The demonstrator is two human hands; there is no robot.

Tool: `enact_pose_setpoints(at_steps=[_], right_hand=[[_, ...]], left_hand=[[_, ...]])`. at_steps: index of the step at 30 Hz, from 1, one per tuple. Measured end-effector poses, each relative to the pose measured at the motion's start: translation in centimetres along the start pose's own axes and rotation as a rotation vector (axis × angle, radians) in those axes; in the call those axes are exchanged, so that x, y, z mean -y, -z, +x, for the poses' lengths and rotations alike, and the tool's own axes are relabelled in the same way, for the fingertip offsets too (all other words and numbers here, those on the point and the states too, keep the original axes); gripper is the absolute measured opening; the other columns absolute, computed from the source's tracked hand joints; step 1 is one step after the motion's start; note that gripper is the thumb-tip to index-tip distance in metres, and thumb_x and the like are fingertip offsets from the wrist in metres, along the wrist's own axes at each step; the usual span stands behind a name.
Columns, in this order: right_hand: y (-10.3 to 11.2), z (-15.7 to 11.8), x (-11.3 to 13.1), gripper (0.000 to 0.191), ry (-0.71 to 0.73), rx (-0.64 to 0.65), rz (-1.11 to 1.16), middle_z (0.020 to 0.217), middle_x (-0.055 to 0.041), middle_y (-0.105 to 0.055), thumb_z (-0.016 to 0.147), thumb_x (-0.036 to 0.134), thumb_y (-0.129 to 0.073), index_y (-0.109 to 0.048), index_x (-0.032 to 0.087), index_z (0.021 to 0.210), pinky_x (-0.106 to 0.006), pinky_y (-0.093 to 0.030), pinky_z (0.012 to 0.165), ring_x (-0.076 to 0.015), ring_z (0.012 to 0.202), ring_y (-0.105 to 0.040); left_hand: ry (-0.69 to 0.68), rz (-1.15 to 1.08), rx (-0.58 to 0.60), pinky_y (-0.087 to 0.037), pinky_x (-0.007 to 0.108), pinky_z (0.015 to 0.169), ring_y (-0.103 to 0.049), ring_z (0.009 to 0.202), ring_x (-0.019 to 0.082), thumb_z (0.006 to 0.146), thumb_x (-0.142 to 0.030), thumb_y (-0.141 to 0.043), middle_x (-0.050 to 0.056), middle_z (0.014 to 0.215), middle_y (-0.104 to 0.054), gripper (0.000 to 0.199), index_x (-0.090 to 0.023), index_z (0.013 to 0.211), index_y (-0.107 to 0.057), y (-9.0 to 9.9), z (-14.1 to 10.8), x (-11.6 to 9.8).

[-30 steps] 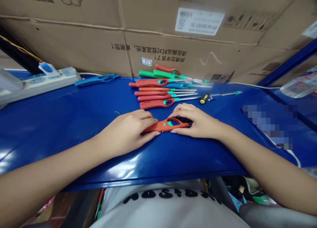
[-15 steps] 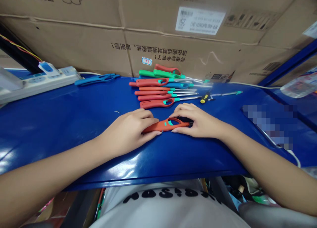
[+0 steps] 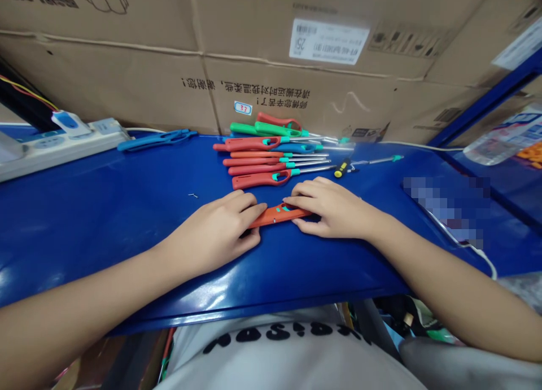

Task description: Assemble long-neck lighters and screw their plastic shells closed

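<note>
An orange lighter body (image 3: 277, 214) with a teal trigger lies between my hands, just above the blue table. My left hand (image 3: 226, 223) is closed on its left end, thumb below and fingers above. My right hand (image 3: 334, 209) grips the right end, and its fingers cover part of the trigger ring. Behind them lies a row of long-necked lighters: the nearest red lighter (image 3: 258, 179), more red ones, a green lighter (image 3: 275, 128) and a blue one. A small yellow and black screwdriver (image 3: 341, 168) sits to the right of their metal tips.
The blue table (image 3: 105, 215) has a cardboard box (image 3: 139, 85) standing along its back. A power strip (image 3: 63, 144) and a blue casing (image 3: 156, 140) are at the left. At the right are a blurred-out device (image 3: 449, 209) with a white cable and a clear bottle (image 3: 499, 136).
The orange body has turned so that its edge shows more and its ring less. My right fingers now cover more of it. The whole view has shifted slightly.
</note>
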State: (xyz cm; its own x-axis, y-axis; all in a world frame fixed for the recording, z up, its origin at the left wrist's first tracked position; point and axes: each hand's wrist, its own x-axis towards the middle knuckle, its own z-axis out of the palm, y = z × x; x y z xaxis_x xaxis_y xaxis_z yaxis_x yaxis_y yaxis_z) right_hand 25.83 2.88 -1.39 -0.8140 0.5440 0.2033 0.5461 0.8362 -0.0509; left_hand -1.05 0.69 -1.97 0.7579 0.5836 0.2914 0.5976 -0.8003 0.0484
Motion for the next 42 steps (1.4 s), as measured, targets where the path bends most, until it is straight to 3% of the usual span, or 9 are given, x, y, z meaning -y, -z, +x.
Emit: enact_pose_setpoints(at_steps=[5,8,12,18,22,27,32,37,42], right_hand=[[0.0,-0.2,-0.4,0.03,0.038,-0.053,0.023,0.102,-0.0107,-0.071,0.1,0.034,-0.054,-0.072,0.013,0.111,-0.035,-0.042,0.076,-0.0222,0.089,-0.064],[0.1,-0.3,-0.3,0.03,0.032,-0.077,0.048,0.094,-0.0082,-0.072,0.102,0.035,-0.051,-0.072,0.014,0.108,-0.032,-0.04,0.072,-0.0188,0.081,-0.064],[0.2,-0.3,-0.1,0.032,0.002,-0.074,0.036,0.095,-0.0073,-0.073,0.103,0.037,-0.049,-0.071,0.015,0.108,-0.031,-0.039,0.07,-0.0174,0.077,-0.063],[0.6,-0.2,-0.5,0.03,-0.097,-0.148,0.093,0.093,-0.0048,-0.074,0.1,0.043,-0.056,-0.07,0.017,0.103,-0.029,-0.039,0.072,-0.0169,0.078,-0.063],[0.8,-0.2,-0.5,0.035,-0.185,-0.084,0.041,0.08,-0.0043,-0.068,0.104,0.04,-0.045,-0.064,0.016,0.086,-0.032,-0.036,0.073,-0.0168,0.07,-0.056],[0.9,-0.1,-0.1,0.041,-0.181,-0.008,0.131,0.083,-0.0053,-0.068,0.107,0.037,-0.035,-0.062,0.016,0.085,-0.035,-0.037,0.076,-0.0173,0.073,-0.058],[0.9,-0.1,0.1,0.025,-0.021,-0.158,0.327,0.115,-0.0077,-0.073,0.101,0.034,-0.054,-0.063,0.02,0.119,-0.038,-0.044,0.096,-0.0202,0.105,-0.066],[0.4,-0.2,0.1,0.017,0.049,-0.277,0.342,0.101,-0.0062,-0.078,0.1,0.022,-0.055,-0.069,0.017,0.108,-0.032,-0.05,0.086,-0.0169,0.092,-0.071],[0.0,-0.2,0.9,0.016,0.061,-0.357,0.165,0.095,-0.004,-0.079,0.098,0.021,-0.058,-0.071,0.016,0.104,-0.031,-0.05,0.077,-0.0165,0.081,-0.072]], left_hand=[[0.012,-0.102,-0.021,-0.054,0.04,0.087,-0.064,0.098,0.026,0.104,-0.035,-0.047,0.01,0.105,-0.067,0.035,-0.012,0.122,-0.065,-0.2,0.2,0.4],[0.007,-0.141,-0.009,-0.054,0.04,0.084,-0.063,0.094,0.026,0.105,-0.033,-0.044,0.009,0.1,-0.067,0.032,-0.011,0.116,-0.066,0.0,0.3,0.4],[0.007,-0.17,-0.009,-0.053,0.04,0.082,-0.062,0.091,0.026,0.105,-0.028,-0.041,0.01,0.098,-0.067,0.031,-0.01,0.112,-0.065,0.2,0.4,0.3],[0.107,-0.234,0.027,-0.054,0.039,0.088,-0.066,0.099,0.026,0.106,-0.035,-0.04,0.01,0.109,-0.071,0.034,-0.014,0.117,-0.063,0.4,0.6,0.8],[0.155,-0.306,-0.039,-0.055,0.036,0.091,-0.068,0.11,0.024,0.1,-0.045,-0.054,0.008,0.13,-0.068,0.048,-0.021,0.141,-0.051,0.2,0.4,1.2],[0.083,-0.296,-0.04,-0.055,0.035,0.089,-0.07,0.103,0.023,0.101,-0.042,-0.053,0.007,0.123,-0.07,0.04,-0.022,0.135,-0.059,0.1,0.3,1.2],[0.052,-0.401,-0.036,-0.054,0.03,0.086,-0.071,0.096,0.019,0.101,-0.04,-0.054,0.003,0.111,-0.075,0.031,-0.022,0.121,-0.068,0.6,0.4,0.8],[0.079,-0.492,-0.014,-0.054,0.028,0.087,-0.072,0.099,0.019,0.101,-0.041,-0.054,0.002,0.114,-0.076,0.03,-0.023,0.12,-0.068,1.0,0.4,0.5],[0.113,-0.405,0.013,-0.053,0.031,0.078,-0.071,0.089,0.02,0.102,-0.04,-0.051,0.005,0.106,-0.075,0.03,-0.021,0.117,-0.069,1.0,0.2,-0.4]])
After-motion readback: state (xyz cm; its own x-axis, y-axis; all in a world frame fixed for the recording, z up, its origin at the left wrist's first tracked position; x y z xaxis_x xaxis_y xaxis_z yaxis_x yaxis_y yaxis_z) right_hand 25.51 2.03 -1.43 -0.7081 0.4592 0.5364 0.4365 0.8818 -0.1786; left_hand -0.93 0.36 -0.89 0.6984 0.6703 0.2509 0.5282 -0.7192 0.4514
